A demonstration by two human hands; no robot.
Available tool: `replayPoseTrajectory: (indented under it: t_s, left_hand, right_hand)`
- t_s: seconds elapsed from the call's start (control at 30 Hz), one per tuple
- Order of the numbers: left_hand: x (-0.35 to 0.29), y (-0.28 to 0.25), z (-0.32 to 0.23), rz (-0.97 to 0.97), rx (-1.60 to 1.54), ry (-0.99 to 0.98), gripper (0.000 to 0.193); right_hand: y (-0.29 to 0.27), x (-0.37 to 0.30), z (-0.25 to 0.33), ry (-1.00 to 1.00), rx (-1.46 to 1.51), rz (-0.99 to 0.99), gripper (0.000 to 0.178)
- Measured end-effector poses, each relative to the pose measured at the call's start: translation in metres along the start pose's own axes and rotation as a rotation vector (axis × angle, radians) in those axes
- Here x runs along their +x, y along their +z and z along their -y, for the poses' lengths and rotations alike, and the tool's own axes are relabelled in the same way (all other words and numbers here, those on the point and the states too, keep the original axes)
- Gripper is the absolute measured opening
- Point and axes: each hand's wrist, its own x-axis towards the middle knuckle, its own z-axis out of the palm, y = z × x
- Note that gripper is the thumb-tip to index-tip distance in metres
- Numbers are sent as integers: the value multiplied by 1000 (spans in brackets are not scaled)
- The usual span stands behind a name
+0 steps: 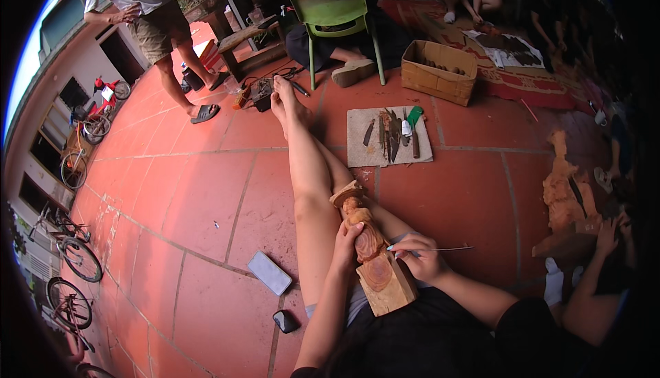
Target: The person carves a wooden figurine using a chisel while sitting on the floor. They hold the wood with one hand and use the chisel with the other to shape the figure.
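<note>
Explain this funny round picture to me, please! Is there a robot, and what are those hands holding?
There's no robot here, just a person sitting with bare legs stretched out over a red tiled floor. The picture comes from a camera worn on the person's head, looking down. Its very wide lens makes straight things look bent.

The left hand grips a piece of carved wood resting on the lap. The right hand, close beside the wood, holds a thin tool.

On the floor lie a phone, a small black object and a pale mat with several tools on it. Farther off stands a cardboard box.
</note>
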Motion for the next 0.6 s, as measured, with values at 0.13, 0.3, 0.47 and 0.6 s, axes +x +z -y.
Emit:
replayPoseTrajectory:
  t_s: [0.13,0.3,0.47,0.6]
  left_hand:
    - [2,-7,3,12,55,9,45]
    - [3,-6,4,12,58,6,45]
    - [2,-5,4,6,62,6,45]
    - [3,-9,6,10,58,2,44]
  right_hand:
    - [0,2,5,-89,-91,10,13]
    - [1,2,3,-41,-33,14,12]
    - [4,2,-3,-23,17,-19,10]
    - [7,1,4,-124,-127,-42,10]
